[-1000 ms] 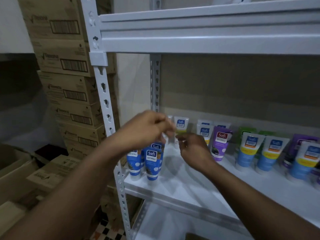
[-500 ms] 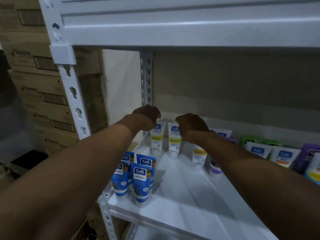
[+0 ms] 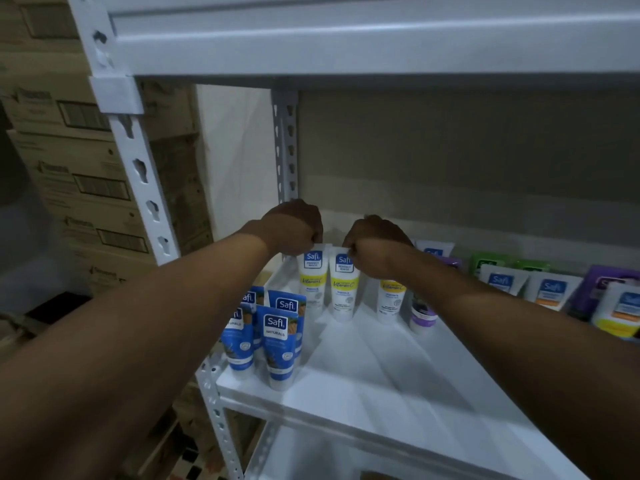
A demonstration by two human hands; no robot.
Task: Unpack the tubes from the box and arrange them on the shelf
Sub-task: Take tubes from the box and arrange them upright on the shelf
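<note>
Both arms reach deep into the white shelf [image 3: 363, 368]. My left hand [image 3: 294, 228] pinches the top of a white-and-yellow tube [image 3: 312, 282] standing upright at the back left corner. Beside it, my right hand [image 3: 375, 244] pinches the top of a second white-and-yellow tube [image 3: 343, 289]. A third such tube [image 3: 390, 299] stands just right of them, partly hidden by my right wrist. Several blue tubes [image 3: 278, 341] stand in a cluster at the shelf's front left edge.
A purple tube [image 3: 420, 313] and a row of white, green and purple tubes [image 3: 550, 289] fill the back right. A white upright post [image 3: 138, 168] frames the left side, with stacked cardboard cartons [image 3: 79, 174] beyond. An upper shelf beam [image 3: 346, 39] hangs overhead.
Both hands moved from the shelf's front to the back left corner, carrying the white-and-yellow tubes, which now stand on the shelf. The camera came closer and tilted down.
</note>
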